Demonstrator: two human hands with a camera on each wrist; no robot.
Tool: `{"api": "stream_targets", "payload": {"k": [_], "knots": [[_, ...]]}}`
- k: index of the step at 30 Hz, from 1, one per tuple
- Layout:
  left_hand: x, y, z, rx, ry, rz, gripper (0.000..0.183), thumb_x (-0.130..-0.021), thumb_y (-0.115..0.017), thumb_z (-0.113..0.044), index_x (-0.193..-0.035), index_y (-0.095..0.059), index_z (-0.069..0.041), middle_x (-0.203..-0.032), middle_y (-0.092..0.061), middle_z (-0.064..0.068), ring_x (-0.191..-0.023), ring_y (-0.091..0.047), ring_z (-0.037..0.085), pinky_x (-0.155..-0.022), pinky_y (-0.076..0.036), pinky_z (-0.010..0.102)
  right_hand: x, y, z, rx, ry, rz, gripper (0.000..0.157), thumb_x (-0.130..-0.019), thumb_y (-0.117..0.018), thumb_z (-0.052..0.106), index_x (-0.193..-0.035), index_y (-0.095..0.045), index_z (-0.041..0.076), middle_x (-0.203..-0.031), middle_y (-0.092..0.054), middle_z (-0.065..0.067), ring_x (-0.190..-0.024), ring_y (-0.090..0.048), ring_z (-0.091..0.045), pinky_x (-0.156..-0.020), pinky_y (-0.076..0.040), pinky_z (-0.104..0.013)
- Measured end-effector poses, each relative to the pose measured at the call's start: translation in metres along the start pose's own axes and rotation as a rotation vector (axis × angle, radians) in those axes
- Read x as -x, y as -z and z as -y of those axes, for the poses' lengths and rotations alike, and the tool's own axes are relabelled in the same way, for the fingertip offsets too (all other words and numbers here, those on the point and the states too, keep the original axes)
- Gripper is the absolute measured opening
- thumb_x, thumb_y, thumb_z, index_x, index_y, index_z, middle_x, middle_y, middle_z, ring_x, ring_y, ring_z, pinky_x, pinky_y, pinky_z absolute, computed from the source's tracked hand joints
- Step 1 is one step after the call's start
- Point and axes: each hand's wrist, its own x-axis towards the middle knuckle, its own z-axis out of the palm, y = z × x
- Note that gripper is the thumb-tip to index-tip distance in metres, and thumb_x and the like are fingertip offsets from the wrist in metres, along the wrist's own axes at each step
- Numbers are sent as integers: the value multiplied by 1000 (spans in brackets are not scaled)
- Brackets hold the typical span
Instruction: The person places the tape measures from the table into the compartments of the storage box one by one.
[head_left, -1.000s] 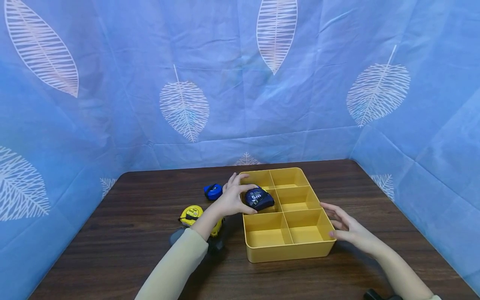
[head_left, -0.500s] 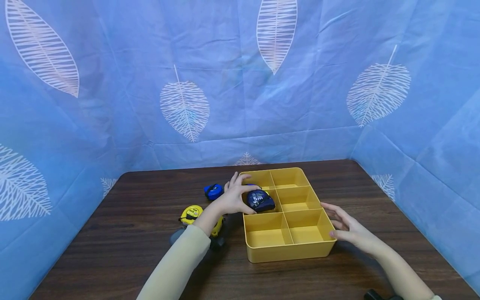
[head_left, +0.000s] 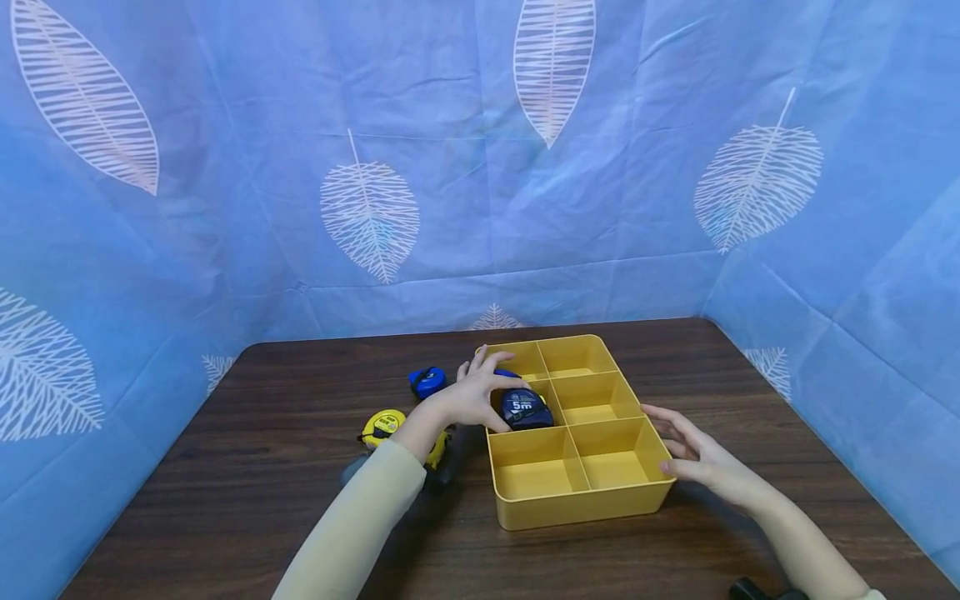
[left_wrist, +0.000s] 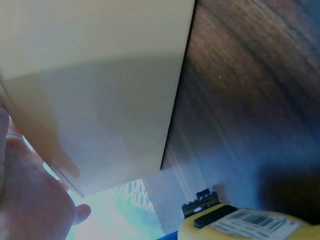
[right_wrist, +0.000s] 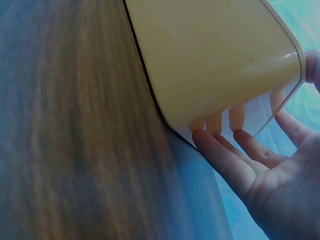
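A dark blue tape measure marked 5m sits in the middle left compartment of the yellow divided box. My left hand reaches over the box's left rim and holds it, thumb at the near side and fingers at the far side. A brighter blue piece shows just behind, partly covered by the fingers. In the left wrist view this hand is at the rim, its grip hidden by the box wall. My right hand rests its fingertips against the box's right side, the thumb near the rim.
Left of the box lie a small blue tape measure and a yellow tape measure. More yellow and dark grey items are partly hidden under the left sleeve. A black object lies at the front right. Patterned blue cloth surrounds the wooden table.
My left hand has moved slightly right and the dark blue tape measure has settled lower into the compartment, turning more upright. The right hand has stayed at the box's side.
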Motion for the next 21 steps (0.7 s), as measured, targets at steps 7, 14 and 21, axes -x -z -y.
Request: {"api": "stream_targets", "payload": {"k": [7, 14, 21], "knots": [[-5, 1, -3, -57, -4, 37, 65, -77, -81, -29, -137, -55, -30, -158, -9, 1, -142, 19, 29, -108, 4, 61, 0, 2, -1, -22, 7, 10, 66, -95, -47, -3, -152, -13, 2, -150, -24, -4, -121, -51, -12, -81, -53, -43], [-8, 2, -4, -108, -13, 38, 64, -76, -82, -30, -136, -56, -32, -159, -8, 1, -141, 22, 29, -107, 3, 63, 0, 2, -2, -19, -7, 10, 67, -96, -48, -3, -152, -13, 3, -150, -23, -3, -120, -52, -12, -82, -53, -42], [-8, 5, -5, -141, -3, 58, 63, -77, -82, -31, -135, -57, -34, -159, -5, -1, -141, 23, 28, -108, 6, 62, -1, 0, -1, -5, -42, -8, 68, -95, -51, -1, -152, -13, 2, -152, -17, -17, -119, -53, -13, -82, -52, -42]]}}
